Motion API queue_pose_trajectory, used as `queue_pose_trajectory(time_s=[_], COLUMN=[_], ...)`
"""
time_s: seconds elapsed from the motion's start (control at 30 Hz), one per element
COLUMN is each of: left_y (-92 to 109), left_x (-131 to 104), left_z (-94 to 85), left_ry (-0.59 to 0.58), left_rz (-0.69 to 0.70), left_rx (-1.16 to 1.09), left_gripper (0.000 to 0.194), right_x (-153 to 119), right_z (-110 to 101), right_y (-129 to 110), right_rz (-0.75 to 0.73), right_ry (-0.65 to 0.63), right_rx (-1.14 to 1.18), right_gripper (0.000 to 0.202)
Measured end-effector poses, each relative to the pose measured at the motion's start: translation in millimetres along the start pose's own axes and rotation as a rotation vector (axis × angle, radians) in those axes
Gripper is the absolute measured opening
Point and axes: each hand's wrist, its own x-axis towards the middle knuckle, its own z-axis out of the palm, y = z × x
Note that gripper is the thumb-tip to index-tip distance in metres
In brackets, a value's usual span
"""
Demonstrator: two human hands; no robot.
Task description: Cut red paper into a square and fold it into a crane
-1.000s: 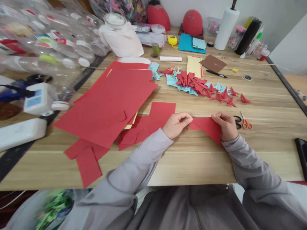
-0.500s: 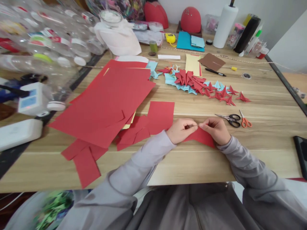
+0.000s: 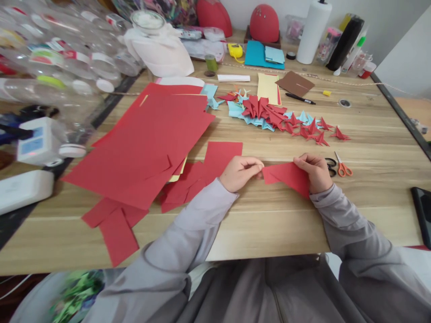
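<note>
My right hand (image 3: 315, 174) grips a piece of red paper (image 3: 289, 176), thumb on top. The paper is folded or doubled, with a slanting edge across it, and is held just over the table. My left hand (image 3: 241, 172) is closed in a pinch at the paper's left end, its fingertips on the corner. Beyond my right hand lie black-handled scissors (image 3: 332, 168), partly hidden by it, and small orange-handled scissors (image 3: 344, 169). A red paper square (image 3: 222, 157) lies behind my left hand, beside overlapping red pieces (image 3: 183, 186).
Large red sheets (image 3: 144, 143) are stacked at left, with red strips (image 3: 119, 235) in front. Folded red and blue paper cranes (image 3: 269, 114) lie across the middle. Plastic bottles (image 3: 81, 63) crowd the left side. A black phone (image 3: 422, 211) rests at the right edge.
My hands have moved apart, the left one to the left and the right one slightly right. The red paper has been raised and turned, and now stretches between them, covering part of the black scissors.
</note>
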Motion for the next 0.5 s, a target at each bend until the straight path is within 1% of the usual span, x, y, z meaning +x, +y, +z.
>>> queue_pose_trajectory(time_s=[0.07,0.17,0.3,0.37,0.43,0.5], left_y=[-1.0,-0.4,0.1,-0.7,-1.5,-1.8], left_x=[0.8,0.9,-0.3,-0.6,-0.8,-1.1], left_z=[0.2,7.2,16.4,17.1,16.8,17.5], left_ry=[0.058,0.137,0.095,0.141,0.189,0.162], left_rz=[-0.042,-0.018,0.009,0.0,-0.007,-0.031], left_rx=[-0.061,-0.049,0.015,-0.015,-0.075,-0.113], left_gripper=[0.021,0.021,0.022,0.024,0.027,0.029], right_x=[1.2,0.0,-4.2,-6.7,-9.8,-13.3], right_z=[-0.3,2.0,5.3,6.2,7.4,9.1], right_y=[-0.6,4.0,10.2,9.5,7.7,6.8], right_rz=[-0.001,-0.003,-0.033,-0.041,-0.032,-0.02], right_ry=[0.029,-0.008,-0.082,-0.151,-0.266,-0.379], right_rx=[0.027,0.012,-0.022,-0.059,-0.114,-0.168], right_gripper=[0.035,0.035,0.032,0.03,0.027,0.025])
